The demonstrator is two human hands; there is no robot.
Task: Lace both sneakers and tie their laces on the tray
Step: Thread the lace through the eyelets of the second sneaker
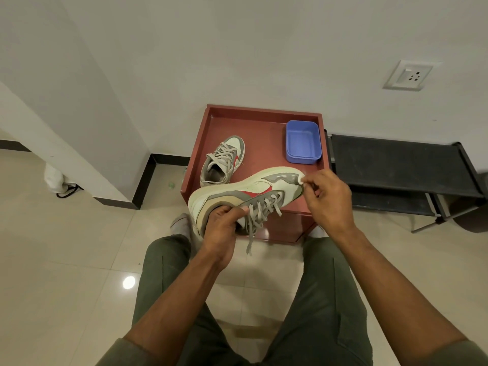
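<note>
Here, nearest you, your left hand (224,223) grips the heel and collar of the sneaker (248,191) you hold tipped on its side above the tray's near edge, fingers curled round it. Your right hand (328,199) is at the toe, fingertips pinched together; whether they hold a lace end, you cannot tell. Its lace (257,217) is threaded across the eyelets, but one loose end dangles untied, so the knot looks left to do. Farther in, the second sneaker (223,161) stands upright on the red tray (264,114), laced; its knot cannot be judged. The blue container (303,142) fills the far right corner, leaving bare floor between the two.
</note>
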